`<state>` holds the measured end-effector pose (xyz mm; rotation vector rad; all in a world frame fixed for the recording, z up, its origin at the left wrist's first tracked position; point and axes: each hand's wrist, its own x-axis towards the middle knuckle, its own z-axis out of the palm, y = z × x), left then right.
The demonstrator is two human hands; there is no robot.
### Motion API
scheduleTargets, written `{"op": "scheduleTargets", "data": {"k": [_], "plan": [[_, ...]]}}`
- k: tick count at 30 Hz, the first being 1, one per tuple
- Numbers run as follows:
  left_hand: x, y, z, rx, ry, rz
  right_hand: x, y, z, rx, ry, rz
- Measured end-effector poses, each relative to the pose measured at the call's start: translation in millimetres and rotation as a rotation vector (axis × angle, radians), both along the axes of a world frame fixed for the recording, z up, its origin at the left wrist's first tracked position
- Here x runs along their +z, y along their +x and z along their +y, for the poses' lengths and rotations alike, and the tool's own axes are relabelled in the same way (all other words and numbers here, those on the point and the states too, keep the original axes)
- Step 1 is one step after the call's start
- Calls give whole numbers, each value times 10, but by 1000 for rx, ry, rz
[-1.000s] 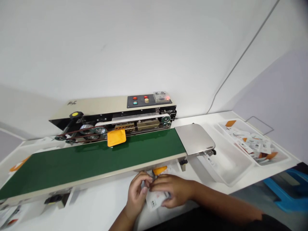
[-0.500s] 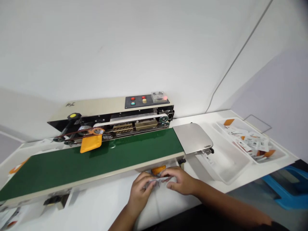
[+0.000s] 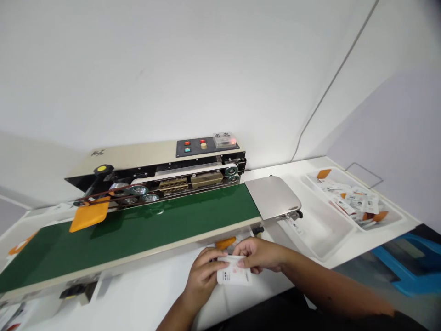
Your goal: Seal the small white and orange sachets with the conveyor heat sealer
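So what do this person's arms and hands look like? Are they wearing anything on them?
The left hand and right hand are bare, without gloves, and no watch or ring shows. The forearms are uncovered too, with a dark sleeve near the right elbow.

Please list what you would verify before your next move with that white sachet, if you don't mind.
1. Sachet gripped: ok, the white printed sachet is pinched between the left hand and the right hand.
2. Sachet's edges sealed: cannot tell, too small to see.
3. Other packets off the belt: not ok, an orange packet lies at the left end of the green conveyor belt.
4. Sealer's panel lit: ok, a red glow shows in the clear box on top.
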<state>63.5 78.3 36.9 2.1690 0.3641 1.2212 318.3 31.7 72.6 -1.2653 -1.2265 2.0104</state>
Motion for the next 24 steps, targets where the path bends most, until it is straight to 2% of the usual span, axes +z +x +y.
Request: {"op": "scheduleTargets", "data": {"k": [4, 6, 9, 12, 14, 17, 20, 24], "plan": [[-28, -16, -50, 65, -43, 76, 367, 170, 2, -12, 46, -53], [-55, -29, -64, 115, -87, 70, 594, 290, 32, -83, 104, -74], [-81, -43, -65, 171, -164, 34, 887, 472, 142, -353, 195, -57], [-75, -45, -64, 164, -198, 23, 1056, 621, 307, -672, 243, 11], [-61, -44, -69, 149, -206, 32, 1095, 692, 413, -802, 270, 77], [-46, -44, -81, 140, -215, 44, 1077, 755, 529, -875, 294, 152], [-47, -42, -87, 142, -234, 65, 1021, 779, 594, -886, 283, 177], [-66, -34, -85, 113, -253, 81, 960, 773, 658, -826, 249, 201]]}}
